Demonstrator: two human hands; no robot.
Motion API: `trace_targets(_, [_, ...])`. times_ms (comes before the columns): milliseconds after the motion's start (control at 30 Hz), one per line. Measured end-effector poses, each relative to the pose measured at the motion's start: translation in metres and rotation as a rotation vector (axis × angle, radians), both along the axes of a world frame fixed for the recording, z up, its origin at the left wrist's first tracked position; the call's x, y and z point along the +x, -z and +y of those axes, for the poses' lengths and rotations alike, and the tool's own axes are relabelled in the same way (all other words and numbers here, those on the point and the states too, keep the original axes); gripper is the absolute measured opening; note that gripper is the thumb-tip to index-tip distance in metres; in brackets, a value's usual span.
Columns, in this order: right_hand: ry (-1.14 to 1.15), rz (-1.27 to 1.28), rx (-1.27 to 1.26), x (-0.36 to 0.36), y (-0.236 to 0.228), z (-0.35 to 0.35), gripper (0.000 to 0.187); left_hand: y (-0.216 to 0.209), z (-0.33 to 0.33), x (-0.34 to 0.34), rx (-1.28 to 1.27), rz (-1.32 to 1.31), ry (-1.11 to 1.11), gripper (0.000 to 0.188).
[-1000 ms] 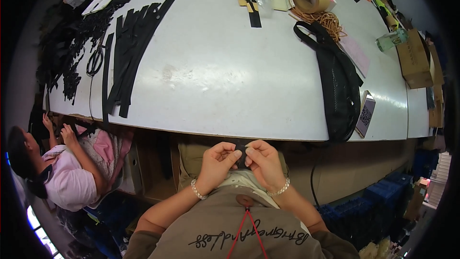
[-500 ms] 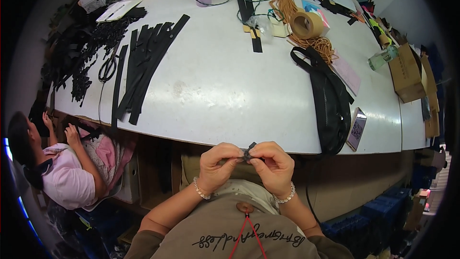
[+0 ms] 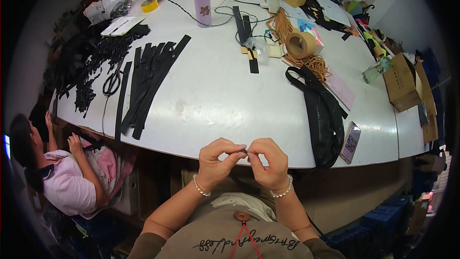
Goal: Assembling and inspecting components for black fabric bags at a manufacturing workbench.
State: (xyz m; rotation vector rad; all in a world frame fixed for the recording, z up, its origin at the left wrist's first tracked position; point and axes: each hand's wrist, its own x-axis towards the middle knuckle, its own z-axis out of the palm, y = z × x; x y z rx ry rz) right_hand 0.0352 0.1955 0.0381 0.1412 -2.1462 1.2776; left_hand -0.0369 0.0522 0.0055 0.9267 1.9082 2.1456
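Observation:
My left hand [image 3: 218, 163] and my right hand [image 3: 268, 163] meet fingertip to fingertip at the table's near edge. Both pinch a small black piece [image 3: 244, 151], which the fingers mostly cover, so its kind cannot be made out. To the right of my hands lies a black bag with a strap [image 3: 326, 129], and a phone [image 3: 351, 142] rests beside it. Long flat black strips [image 3: 155, 81] lie in a loose bundle on the left of the table, with black-handled scissors [image 3: 111, 84] next to them.
The white table [image 3: 220, 105] also bears a lilac bottle [image 3: 202, 7], brown tape [image 3: 301, 44], orange cord [image 3: 306, 67], yellow tape [image 3: 149, 5] and a dark heap of scraps [image 3: 72, 62]. A cardboard box [image 3: 405, 81] stands far right. Another person [image 3: 72, 177] sits at the left.
My fingertips have drawn closer together, and less of the black piece shows between them. The view has tilted, so the table sits lower in it and the whole bottle shows.

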Motion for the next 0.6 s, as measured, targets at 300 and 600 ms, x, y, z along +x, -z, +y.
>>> trace_targets(300, [-0.07, -0.079, -0.667, 0.009, 0.011, -0.018, 0.008, -0.009, 0.001, -0.005, 0.02, 0.198, 0.044, 0.017])
trace_targets(600, [-0.039, -0.13, -0.111, -0.011, -0.019, 0.002, 0.007, -0.007, -0.002, -0.006, -0.015, 0.159, -0.054, 0.017])
